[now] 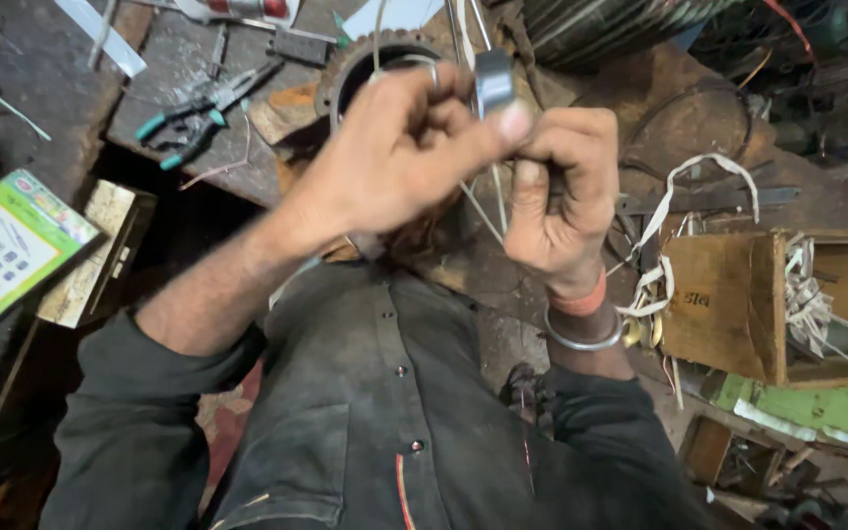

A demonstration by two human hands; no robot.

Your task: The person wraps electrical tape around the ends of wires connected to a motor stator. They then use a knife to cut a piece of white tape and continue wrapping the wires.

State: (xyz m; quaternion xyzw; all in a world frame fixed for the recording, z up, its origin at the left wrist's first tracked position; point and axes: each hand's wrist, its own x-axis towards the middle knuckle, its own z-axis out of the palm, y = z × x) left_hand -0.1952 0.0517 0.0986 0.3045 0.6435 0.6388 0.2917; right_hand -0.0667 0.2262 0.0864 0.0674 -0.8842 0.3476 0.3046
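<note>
Mid-work by the look of it: left hand (pixel 399 147) pinching a small grey tape roll (pixel 494 80) above the cluttered surface (pixel 188 69), right hand (pixel 561 186) fisted around thin pale wires (pixel 483 211), taping of the strands seemingly begun, finished wrap not visible.

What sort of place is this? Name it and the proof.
Probably a small motor repair workshop: a grimy workbench with pliers, a toothed round metal part, and a wooden box of white cord.
</note>
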